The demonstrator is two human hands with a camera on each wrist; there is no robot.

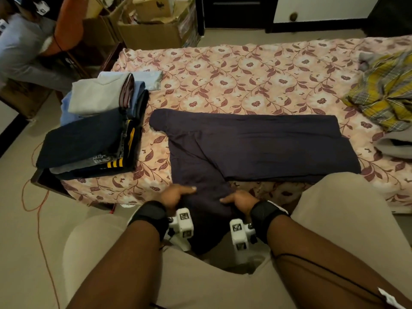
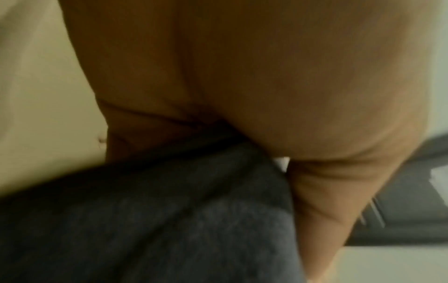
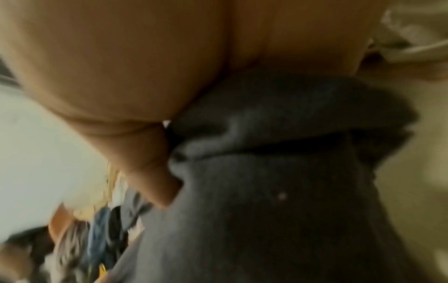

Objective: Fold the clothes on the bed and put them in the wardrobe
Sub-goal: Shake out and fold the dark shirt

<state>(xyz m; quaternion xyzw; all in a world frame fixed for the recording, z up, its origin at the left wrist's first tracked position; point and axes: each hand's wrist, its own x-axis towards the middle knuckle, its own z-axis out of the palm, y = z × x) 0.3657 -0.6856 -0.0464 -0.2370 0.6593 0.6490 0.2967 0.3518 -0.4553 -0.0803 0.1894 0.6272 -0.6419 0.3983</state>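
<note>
Dark navy trousers (image 1: 256, 146) lie spread across the floral bed (image 1: 245, 81), one leg stretched to the right and the other hanging over the near edge. My left hand (image 1: 176, 195) grips the left side of that hanging part, thumb on top. My right hand (image 1: 238, 200) grips its right side, thumb on top too. The left wrist view shows my palm against the dark cloth (image 2: 169, 220). The right wrist view shows my thumb pressed on bunched dark fabric (image 3: 266, 172). A pile of folded clothes (image 1: 95, 130) sits at the bed's left end.
A crumpled yellow plaid garment (image 1: 383, 94) and a grey garment (image 1: 394, 146) lie at the bed's right end. Cardboard boxes (image 1: 151, 25) stand beyond the bed. A person in grey (image 1: 20, 47) sits at the far left. An orange cable (image 1: 38, 210) runs over the floor.
</note>
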